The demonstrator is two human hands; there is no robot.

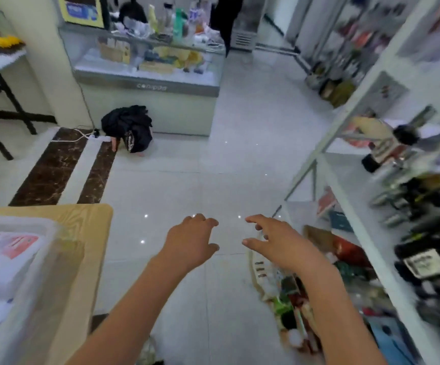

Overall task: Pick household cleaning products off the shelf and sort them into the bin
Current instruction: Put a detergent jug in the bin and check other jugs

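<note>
Both my hands are stretched out over the white tiled floor and hold nothing. My left hand (191,241) has relaxed, slightly bent fingers. My right hand (274,241) is spread, close to the front edge of the white shelf unit (355,233) on the right. Blurred bottles and packets (424,262) crowd that unit's shelves. At the lower left a translucent plastic bin (45,280) stands on a wooden table (87,219), with red-and-white packages (11,243) inside it.
A glass display counter (147,85) stands ahead, a black bundle (129,127) and a power strip with cables on the floor beside it. A folding table (0,75) is at the far left. A person in black (226,19) stands at the back. A second shelf row (345,56) runs back right.
</note>
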